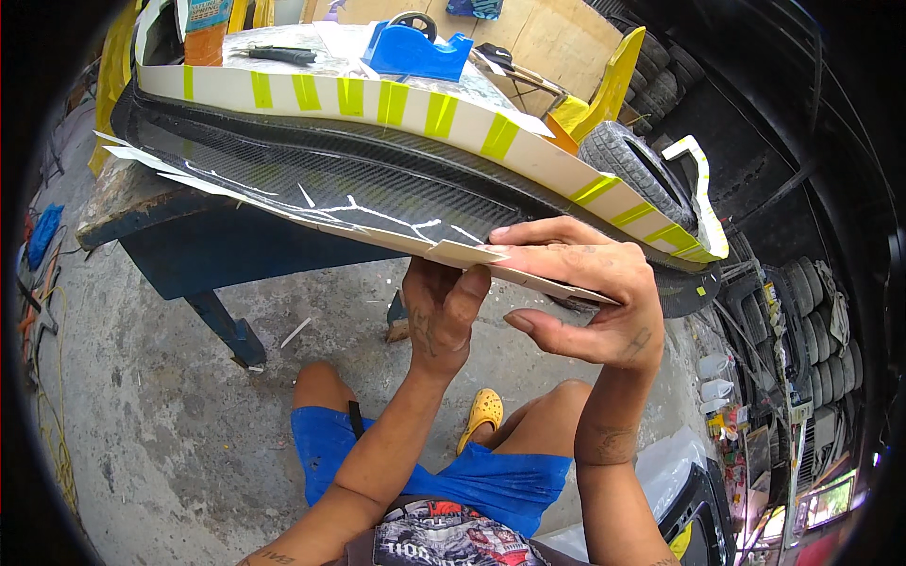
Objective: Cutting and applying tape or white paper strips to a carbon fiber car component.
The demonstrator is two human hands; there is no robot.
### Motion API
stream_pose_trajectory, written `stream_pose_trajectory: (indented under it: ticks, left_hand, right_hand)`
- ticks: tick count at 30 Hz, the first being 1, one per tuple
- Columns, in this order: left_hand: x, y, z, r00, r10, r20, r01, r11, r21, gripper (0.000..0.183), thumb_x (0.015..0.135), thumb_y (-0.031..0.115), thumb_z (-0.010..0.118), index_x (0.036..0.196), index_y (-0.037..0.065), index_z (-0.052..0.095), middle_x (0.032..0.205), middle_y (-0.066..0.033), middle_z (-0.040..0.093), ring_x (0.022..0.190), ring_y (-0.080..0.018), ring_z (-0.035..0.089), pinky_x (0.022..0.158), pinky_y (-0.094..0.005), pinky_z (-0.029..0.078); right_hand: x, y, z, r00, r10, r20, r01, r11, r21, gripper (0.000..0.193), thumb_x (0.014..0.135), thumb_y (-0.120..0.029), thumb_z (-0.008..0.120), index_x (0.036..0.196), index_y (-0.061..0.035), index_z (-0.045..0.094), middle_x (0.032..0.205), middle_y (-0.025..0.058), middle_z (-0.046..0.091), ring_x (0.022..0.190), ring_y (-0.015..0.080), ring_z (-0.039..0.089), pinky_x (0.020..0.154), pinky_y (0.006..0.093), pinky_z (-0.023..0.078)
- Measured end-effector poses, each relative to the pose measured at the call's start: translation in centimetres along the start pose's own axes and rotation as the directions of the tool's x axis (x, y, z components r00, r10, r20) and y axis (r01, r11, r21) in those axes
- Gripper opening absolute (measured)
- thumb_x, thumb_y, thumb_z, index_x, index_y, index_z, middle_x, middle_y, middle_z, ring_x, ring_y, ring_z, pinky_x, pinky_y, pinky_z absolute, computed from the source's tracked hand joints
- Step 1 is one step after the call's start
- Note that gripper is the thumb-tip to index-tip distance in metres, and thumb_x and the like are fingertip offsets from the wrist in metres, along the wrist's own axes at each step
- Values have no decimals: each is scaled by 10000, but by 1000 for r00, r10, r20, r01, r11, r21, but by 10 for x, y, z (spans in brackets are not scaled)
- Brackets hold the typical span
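Note:
A long dark carbon-fibre panel (pixel 321 160) lies in front of me, jutting over the near side of a table. Along its near edge runs a row of thin white card strips (pixel 349 232), overlapping one another. My left hand (pixel 441 316) pinches one white card strip (pixel 557 284) from below, thumb on its outer face; its other fingers are partly hidden behind the card. Over the strip's right half reaches my right hand (pixel 595 283), fingers stretched along its upper edge and thumb spread away below. White streaks (pixel 354 204) mark the panel beside the strips.
A white card wall (pixel 326 94) with yellow-green tape pieces borders the panel's far side. Beyond it are a blue tape dispenser (pixel 420 52), a black-handled cutter (pixel 283 54) and a tyre (pixel 632 170). The dark blue table (pixel 208 255) stands on a concrete floor (pixel 189 396).

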State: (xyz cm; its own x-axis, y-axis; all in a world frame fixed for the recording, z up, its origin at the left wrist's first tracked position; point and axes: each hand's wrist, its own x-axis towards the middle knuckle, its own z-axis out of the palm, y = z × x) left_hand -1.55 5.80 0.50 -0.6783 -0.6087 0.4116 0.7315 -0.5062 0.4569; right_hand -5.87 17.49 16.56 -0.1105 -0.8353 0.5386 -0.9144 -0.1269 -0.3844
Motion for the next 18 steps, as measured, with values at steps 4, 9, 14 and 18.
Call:
stream_pose_trajectory:
  ticks: [4,9,14,18]
  left_hand:
    - [-1,-1,1,1000,24,-2,-24,1000,-1,415,919,204,708,1271,23,581,1202,-79,636,1107,-170,650,986,-346,543]
    - [0,7,4,1000,4,-10,-4,1000,3,401,924,223,731,1238,26,580,1146,-52,641,1055,-151,625,949,-320,506]
    - [0,4,3,999,-51,-3,51,998,-30,454,918,244,766,1259,18,568,1137,-45,642,1044,-143,599,946,-310,469]
    - [0,-6,-9,993,15,113,-4,996,-95,534,931,286,791,1337,41,546,1246,-67,641,1176,-210,633,1075,-421,514]
  right_hand:
    - [1,0,-1,1000,-11,10,11,1000,-2,528,688,-35,846,1212,-69,783,1124,153,774,1093,288,737,939,376,597]
    - [3,0,-3,999,-23,45,22,1000,21,551,694,-36,846,1239,-59,768,1159,164,767,1117,289,728,960,382,586]
    - [-11,-3,-13,997,72,27,-74,995,65,559,697,-19,860,1247,-49,760,1199,184,756,1152,301,722,973,381,586]
    - [-38,1,-22,995,88,-51,-88,996,3,517,726,21,846,1229,-71,769,1215,128,764,1177,299,715,986,387,589]
